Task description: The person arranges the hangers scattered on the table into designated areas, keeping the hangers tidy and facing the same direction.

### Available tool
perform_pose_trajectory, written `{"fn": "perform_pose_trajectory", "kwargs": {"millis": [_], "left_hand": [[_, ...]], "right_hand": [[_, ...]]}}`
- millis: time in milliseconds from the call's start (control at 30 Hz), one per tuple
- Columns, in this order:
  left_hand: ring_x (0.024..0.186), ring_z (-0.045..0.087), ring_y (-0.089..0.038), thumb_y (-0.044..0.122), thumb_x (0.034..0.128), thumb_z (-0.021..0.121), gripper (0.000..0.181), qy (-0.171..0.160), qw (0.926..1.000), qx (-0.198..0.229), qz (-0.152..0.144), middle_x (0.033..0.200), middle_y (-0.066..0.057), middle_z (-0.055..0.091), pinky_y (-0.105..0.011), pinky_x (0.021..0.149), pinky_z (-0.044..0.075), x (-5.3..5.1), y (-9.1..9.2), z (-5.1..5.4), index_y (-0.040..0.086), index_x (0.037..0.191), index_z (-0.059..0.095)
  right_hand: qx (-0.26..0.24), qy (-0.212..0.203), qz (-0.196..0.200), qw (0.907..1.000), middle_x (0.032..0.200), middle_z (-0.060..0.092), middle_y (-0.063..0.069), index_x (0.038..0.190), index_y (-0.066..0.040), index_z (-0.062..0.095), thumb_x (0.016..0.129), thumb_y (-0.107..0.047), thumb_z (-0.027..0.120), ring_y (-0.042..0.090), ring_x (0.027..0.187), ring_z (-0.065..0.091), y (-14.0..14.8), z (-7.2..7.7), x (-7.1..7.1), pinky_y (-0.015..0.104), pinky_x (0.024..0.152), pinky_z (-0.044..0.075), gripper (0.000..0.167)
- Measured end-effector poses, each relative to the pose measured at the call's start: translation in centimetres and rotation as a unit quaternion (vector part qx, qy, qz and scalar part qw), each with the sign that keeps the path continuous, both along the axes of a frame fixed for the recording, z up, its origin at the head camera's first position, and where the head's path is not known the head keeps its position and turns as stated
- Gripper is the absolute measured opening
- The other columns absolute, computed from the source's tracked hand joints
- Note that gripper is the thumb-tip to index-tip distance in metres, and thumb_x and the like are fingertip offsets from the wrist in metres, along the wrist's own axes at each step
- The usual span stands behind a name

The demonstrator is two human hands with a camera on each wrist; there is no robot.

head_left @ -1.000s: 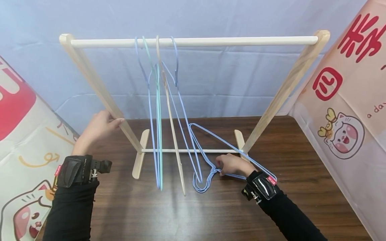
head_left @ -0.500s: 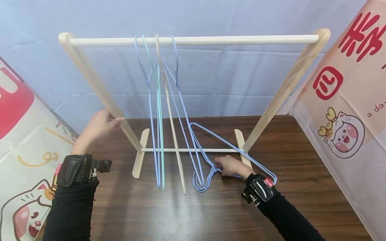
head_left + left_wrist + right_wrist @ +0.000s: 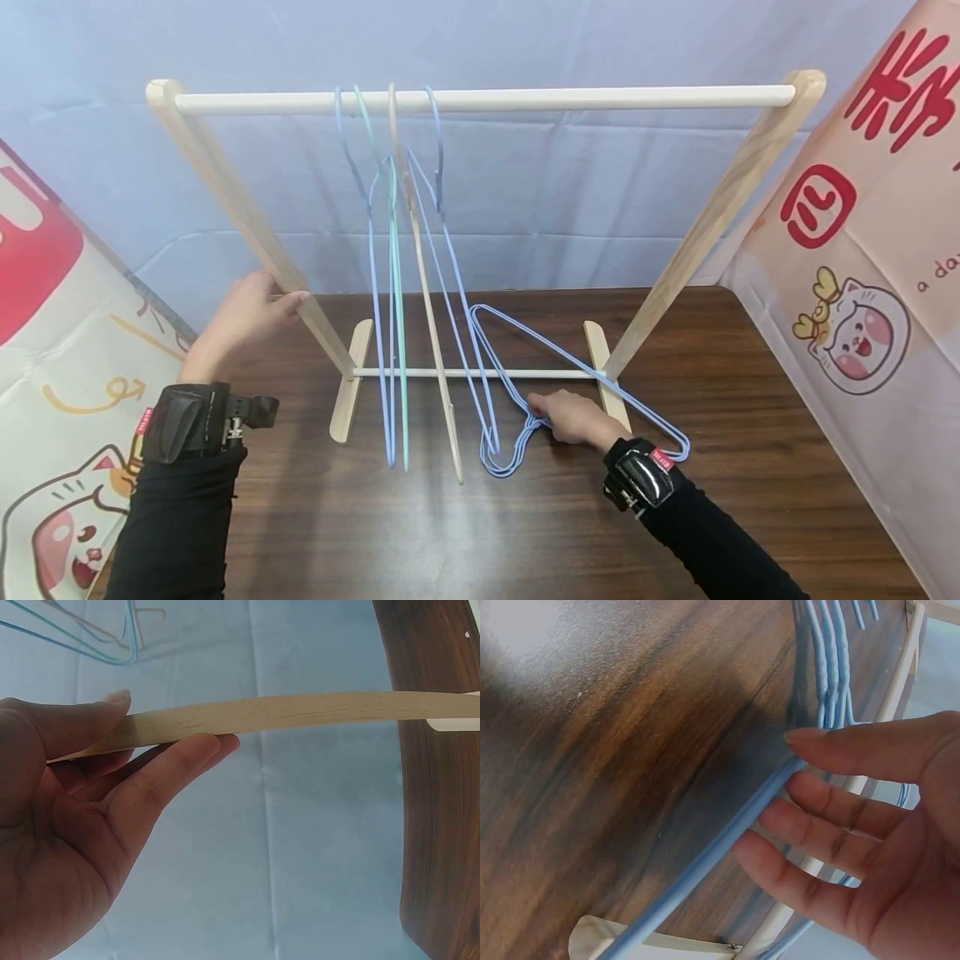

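Note:
In the head view a wooden rack holds blue, mint and beige hangers on its white top rail point(image 3: 600, 98). My left hand point(image 3: 243, 321) pinches the rack's left post point(image 3: 228, 187) between thumb and fingers; the left wrist view shows the same post point(image 3: 300, 709) in that hand point(image 3: 82, 825). Several blue hangers point(image 3: 570, 357) lie stacked on the table, their hooks to the left. My right hand point(image 3: 577, 417) is at their necks. Seen from the right wrist, thumb and fingertips of the hand point(image 3: 870, 817) pinch the blue wire point(image 3: 705, 862) just below the necks.
The rack's lower bar point(image 3: 536, 375) runs behind the stacked hangers, with a wooden foot at each end, the left one point(image 3: 351, 383) standing on the brown table point(image 3: 360, 525). Printed cloths stand at both sides, and a pale blue cloth point(image 3: 570, 192) hangs behind.
My right hand has shifted slightly left, nearer to the necks of the stacked hangers. The hanging mint hanger has swung a little at its lower end. The left hand stays on the post.

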State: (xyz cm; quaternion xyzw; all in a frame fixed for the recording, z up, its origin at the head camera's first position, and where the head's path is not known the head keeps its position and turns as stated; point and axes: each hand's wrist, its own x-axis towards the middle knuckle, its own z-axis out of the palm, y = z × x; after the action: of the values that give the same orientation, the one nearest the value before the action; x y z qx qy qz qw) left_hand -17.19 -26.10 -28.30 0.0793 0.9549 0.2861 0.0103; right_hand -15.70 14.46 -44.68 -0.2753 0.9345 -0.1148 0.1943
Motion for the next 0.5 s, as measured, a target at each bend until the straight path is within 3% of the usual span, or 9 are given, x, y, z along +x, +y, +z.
{"fn": "perform_pose_trajectory", "kwargs": {"millis": [233, 500], "left_hand": [[0.055, 0.044, -0.016, 0.026, 0.0955, 0.047, 0.038, -0.003, 1.0, -0.002, 0.001, 0.079, -0.013, 0.06, -0.031, 0.051, 0.037, -0.07, 0.07, 0.05, -0.01, 0.108, 0.054], [0.044, 0.031, -0.009, 0.028, 0.0954, 0.048, 0.037, -0.017, 0.9998, 0.007, 0.004, 0.06, -0.005, 0.049, -0.027, 0.041, 0.029, -0.01, -0.01, 0.13, -0.007, 0.098, 0.059]], "right_hand": [[0.009, 0.01, 0.006, 0.9999, 0.08, 0.056, 0.001, 0.088, -0.016, 0.051, 0.076, 0.013, 0.057, 0.018, 0.068, 0.05, 0.04, -0.29, 0.15, 0.034, 0.054, 0.041, 0.033], [0.008, 0.011, 0.01, 0.9999, 0.078, 0.056, 0.001, 0.088, -0.016, 0.051, 0.079, 0.013, 0.055, 0.017, 0.065, 0.047, -0.09, -0.06, 0.32, 0.033, 0.053, 0.038, 0.031]]}}
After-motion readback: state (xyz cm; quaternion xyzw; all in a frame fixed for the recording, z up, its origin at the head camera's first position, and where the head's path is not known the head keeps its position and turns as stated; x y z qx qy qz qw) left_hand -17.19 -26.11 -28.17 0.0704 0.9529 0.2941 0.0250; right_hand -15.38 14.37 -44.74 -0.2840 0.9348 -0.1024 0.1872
